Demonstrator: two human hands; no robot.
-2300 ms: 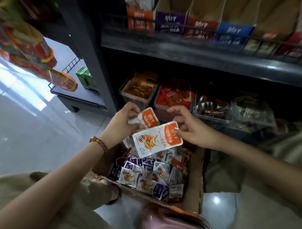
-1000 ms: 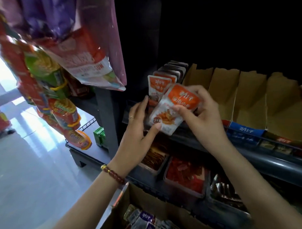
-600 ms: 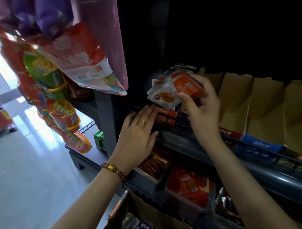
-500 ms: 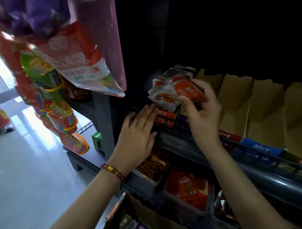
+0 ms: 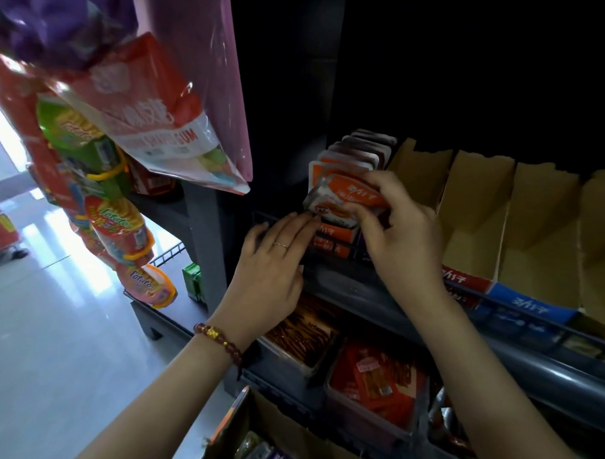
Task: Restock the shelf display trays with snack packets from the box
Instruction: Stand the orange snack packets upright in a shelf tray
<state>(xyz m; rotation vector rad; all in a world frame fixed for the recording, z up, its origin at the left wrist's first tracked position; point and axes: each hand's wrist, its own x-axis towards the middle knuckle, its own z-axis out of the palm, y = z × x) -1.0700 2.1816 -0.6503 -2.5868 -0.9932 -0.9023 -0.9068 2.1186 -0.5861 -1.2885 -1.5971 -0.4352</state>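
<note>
Both hands work at the orange display tray (image 5: 335, 238): the right hand (image 5: 400, 239) pinches a small bunch of orange snack packets (image 5: 346, 200) between curled fingers and thumb just above the tray's front lip. The left hand (image 5: 272, 262) lies straight-fingered against the tray's front left, holding nothing. The step in hand is insertion; the next move likely calls for tipping the bunch upright, seating it ahead of the standing row (image 5: 353, 155) inside the tray, then reaching to the box (image 5: 280, 424) below the tray.
</note>
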